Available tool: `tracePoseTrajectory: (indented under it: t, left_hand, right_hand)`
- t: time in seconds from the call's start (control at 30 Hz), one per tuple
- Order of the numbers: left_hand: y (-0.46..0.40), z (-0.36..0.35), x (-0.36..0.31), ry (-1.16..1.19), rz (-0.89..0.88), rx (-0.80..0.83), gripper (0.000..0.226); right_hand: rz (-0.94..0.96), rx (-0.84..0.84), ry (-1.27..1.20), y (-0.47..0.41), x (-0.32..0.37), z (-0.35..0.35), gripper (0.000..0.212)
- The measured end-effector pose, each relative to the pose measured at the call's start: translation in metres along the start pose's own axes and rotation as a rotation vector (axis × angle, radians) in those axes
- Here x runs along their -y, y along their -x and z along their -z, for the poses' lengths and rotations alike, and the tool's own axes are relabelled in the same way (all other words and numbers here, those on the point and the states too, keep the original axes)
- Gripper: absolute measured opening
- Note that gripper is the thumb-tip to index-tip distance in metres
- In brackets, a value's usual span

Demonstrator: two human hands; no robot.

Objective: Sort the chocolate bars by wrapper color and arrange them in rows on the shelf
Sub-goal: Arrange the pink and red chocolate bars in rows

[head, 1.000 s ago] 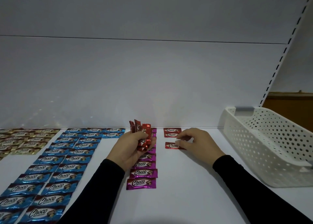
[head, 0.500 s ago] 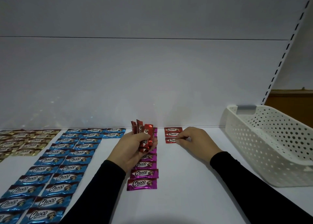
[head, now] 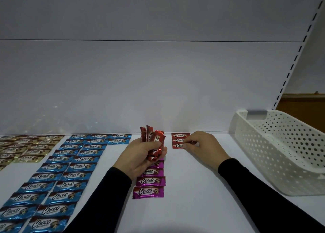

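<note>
Fingers [head: 189, 145] of the right hand [head: 202, 145] pinched the third red bar [head: 178, 145] onto its row; the left hand [head: 140, 153] gripped spare reds [head: 152, 136]. Gold, blue, purple rows lay done.

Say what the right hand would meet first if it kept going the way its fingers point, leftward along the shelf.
The right hand already pinches the nearest red bar of the short red column. Beyond it lies a strip of bare shelf, then probably the left hand gripping its bunch of red bars; depth is unclear.
</note>
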State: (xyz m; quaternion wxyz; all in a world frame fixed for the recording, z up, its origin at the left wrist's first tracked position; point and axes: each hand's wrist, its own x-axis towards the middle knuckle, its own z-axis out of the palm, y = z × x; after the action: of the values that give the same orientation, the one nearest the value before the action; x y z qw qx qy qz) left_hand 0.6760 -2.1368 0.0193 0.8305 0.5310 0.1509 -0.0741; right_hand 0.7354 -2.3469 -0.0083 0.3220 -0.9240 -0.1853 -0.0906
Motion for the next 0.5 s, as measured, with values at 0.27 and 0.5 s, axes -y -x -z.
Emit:
tracePoseTrajectory:
  t: [0.27, 0.5]
  left_hand:
    - [0.005, -0.002, 0.005, -0.154, -0.065, 0.089, 0.012]
    - [0.012, -0.007, 0.005, -0.178, -0.093, 0.107, 0.012]
  right_hand:
    - [-0.125, -0.022, -0.603, 0.012, 0.040, 0.002, 0.016]
    - [-0.252, 0.086, -0.866, 0.018, 0.055, 0.001, 0.018]
